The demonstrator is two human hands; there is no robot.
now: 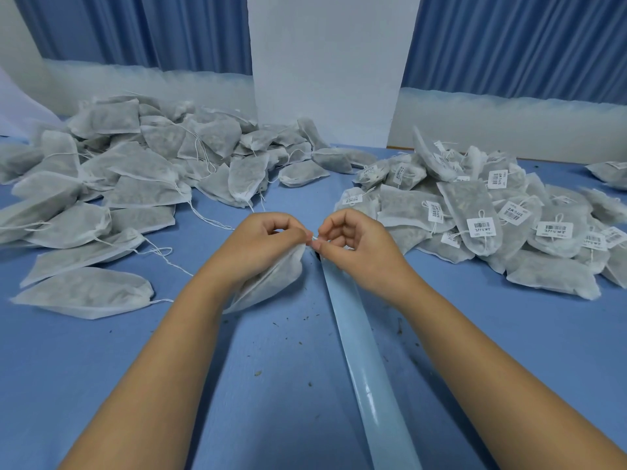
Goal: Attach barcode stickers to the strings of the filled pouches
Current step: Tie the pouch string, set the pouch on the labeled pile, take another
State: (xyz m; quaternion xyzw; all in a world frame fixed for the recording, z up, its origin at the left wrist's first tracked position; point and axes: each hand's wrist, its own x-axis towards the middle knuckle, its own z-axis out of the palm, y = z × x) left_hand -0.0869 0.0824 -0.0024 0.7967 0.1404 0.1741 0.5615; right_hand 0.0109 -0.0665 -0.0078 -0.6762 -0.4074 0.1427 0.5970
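My left hand [261, 242] grips a filled white mesh pouch [268, 283] by its top, the pouch lying under my wrist on the blue table [271, 368]. My right hand [353, 245] meets it fingertip to fingertip and pinches something small and white there; whether it is the string or a sticker I cannot tell. A long pale blue backing strip [359, 351] runs from under my right hand toward me. A heap of unlabelled pouches [135, 178] lies at the left. At the right lies a heap of pouches with barcode stickers [481, 215] on their strings.
A white panel [325, 69] stands at the back middle between blue curtains [515, 42]. Small dark crumbs [258, 373] dot the table near my forearms. One labelled pouch [610, 173] lies apart at the far right edge.
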